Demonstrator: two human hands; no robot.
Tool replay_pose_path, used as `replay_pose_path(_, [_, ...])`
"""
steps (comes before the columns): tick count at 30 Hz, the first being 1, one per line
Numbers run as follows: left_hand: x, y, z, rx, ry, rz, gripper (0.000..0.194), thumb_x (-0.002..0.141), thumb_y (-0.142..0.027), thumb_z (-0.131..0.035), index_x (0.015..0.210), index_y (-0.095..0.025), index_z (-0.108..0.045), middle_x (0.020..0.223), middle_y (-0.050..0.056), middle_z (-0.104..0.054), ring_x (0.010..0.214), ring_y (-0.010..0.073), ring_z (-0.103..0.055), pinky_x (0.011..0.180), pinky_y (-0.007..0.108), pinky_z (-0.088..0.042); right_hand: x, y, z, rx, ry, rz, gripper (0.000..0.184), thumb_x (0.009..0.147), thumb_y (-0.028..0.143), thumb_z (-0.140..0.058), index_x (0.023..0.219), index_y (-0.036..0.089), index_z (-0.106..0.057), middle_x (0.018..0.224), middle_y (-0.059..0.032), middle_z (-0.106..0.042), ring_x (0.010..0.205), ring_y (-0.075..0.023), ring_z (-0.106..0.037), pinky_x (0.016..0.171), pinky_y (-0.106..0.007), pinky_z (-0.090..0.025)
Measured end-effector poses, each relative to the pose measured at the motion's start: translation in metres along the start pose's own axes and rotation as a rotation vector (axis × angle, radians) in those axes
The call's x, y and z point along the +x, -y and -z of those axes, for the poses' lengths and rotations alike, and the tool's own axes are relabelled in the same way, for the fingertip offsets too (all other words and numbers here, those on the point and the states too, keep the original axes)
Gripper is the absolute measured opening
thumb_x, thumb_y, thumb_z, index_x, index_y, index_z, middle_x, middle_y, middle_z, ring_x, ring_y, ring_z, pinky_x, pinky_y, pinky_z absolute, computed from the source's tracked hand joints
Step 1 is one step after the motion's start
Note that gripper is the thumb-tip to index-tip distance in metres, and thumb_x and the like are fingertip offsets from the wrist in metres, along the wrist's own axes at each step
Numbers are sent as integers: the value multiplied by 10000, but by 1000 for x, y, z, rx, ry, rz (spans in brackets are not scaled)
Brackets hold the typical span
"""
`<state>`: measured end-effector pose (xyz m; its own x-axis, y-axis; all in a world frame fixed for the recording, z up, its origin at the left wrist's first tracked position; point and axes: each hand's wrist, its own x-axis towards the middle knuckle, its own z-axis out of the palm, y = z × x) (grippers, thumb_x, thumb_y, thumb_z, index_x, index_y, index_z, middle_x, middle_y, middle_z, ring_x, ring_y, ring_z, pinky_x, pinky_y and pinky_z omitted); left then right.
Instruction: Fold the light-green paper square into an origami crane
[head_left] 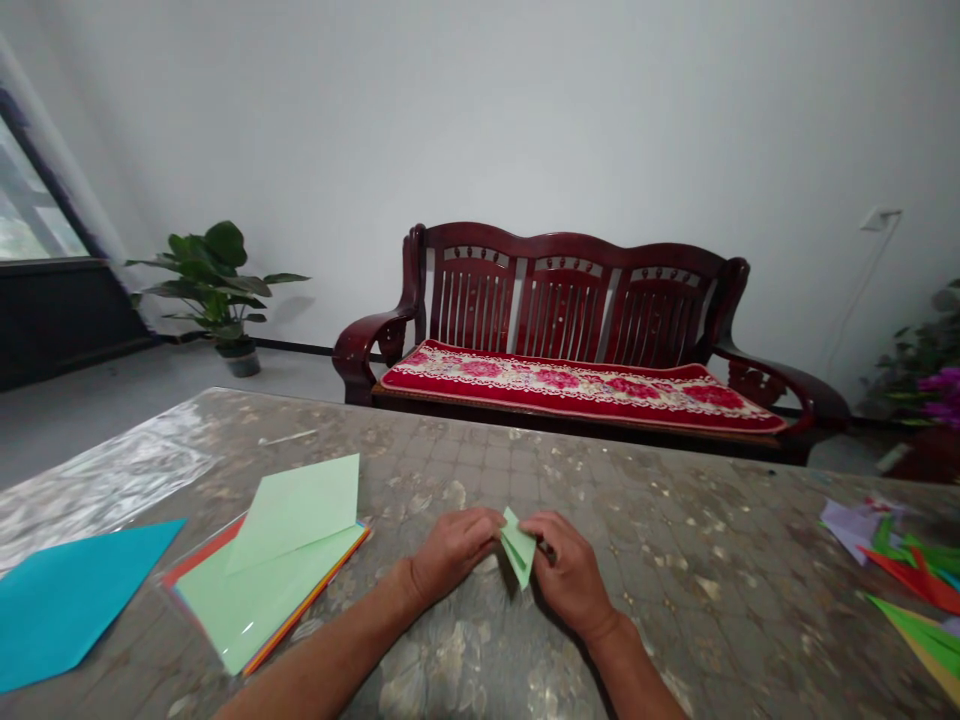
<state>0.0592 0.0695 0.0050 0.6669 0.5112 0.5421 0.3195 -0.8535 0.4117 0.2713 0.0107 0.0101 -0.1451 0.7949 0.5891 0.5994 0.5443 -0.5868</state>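
Note:
A small piece of folded light green paper (519,548) is held between my two hands over the middle of the table. It has a pointed, diamond-like shape with layered flaps, one tip up and one tip down. My left hand (459,550) pinches its left corner between thumb and fingers. On the other side my right hand (566,568) grips the right edge, its fingers curled. The fingertips partly cover the paper's side corners.
Left of my arms lies a stack of coloured paper (262,610) with a loose light green sheet (300,505) on top. A blue sheet (75,600) is farther left. Folded coloured papers (911,570) lie at the right. Beyond the table (675,540) stands a wooden bench (562,310).

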Motion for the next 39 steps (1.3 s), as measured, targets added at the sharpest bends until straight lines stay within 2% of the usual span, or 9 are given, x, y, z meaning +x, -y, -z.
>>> replay_pose_path(3, [0,4,1,13,192,78,134,974,-203,-438,940,-230,-565,932,0,-662,851,141,-629,784,239,-488,-2,-6,1,-46,145,-19,430,728,-4,-429,987,228,-682,957,-42,-684,922,-175,-611,855,-304,-482])
replay_pose_path(5, [2,1,3,-3,248,152,126,931,-165,-476,968,-236,-572,928,-10,-659,863,146,-625,797,242,-474,-2,-9,1,-68,186,-49,461,694,-7,-438,1004,223,-689,996,-50,-686,961,-186,-603,880,-319,-477])
replay_pose_path(12, [9,-17,9,-14,276,263,344,805,-199,-601,1147,-240,-597,1109,30,-662,1053,215,-583,946,323,-423,2,-8,5,-23,261,-183,396,727,76,-489,1021,228,-707,1037,-56,-682,1008,-199,-604,924,-337,-467])
replay_pose_path(18, [11,-15,9,-102,270,233,245,885,-189,-544,1085,-245,-673,1135,15,-692,1090,188,-585,1006,315,-395,6,-6,10,43,342,-244,459,676,54,-476,1034,224,-708,1077,-58,-669,1055,-204,-591,976,-347,-436])
replay_pose_path(21, [11,-11,6,-118,263,241,222,918,-206,-535,1074,-242,-688,1118,15,-701,1075,180,-595,997,300,-397,7,-4,7,27,317,-250,312,764,105,-502,969,218,-708,1030,-57,-656,1016,-193,-593,931,-313,-446])
replay_pose_path(24, [14,-10,-1,-94,251,317,201,944,-229,-504,991,-220,-699,1020,24,-696,995,175,-605,911,272,-430,7,-5,1,-43,260,-301,197,856,176,-496,859,218,-689,955,-46,-631,939,-179,-598,849,-280,-457])
replay_pose_path(27, [17,-12,-9,-12,226,439,189,939,-233,-504,887,-190,-680,933,32,-660,910,170,-600,805,246,-436,6,-7,-5,-158,214,-340,165,884,206,-507,813,219,-656,905,-31,-607,886,-175,-591,807,-274,-446])
replay_pose_path(30, [21,-17,-14,103,202,538,152,924,-256,-534,863,-180,-651,920,38,-639,885,177,-591,774,255,-419,5,-8,-8,-276,180,-342,143,889,221,-527,776,220,-615,866,-22,-590,864,-181,-581,786,-275,-431])
replay_pose_path(39, [21,-25,-18,309,176,617,125,915,-312,-572,897,-198,-619,964,47,-615,939,219,-574,825,316,-405,3,-9,-17,-503,148,-293,117,908,254,-549,795,228,-562,866,-22,-576,850,-192,-551,753,-286,-392])
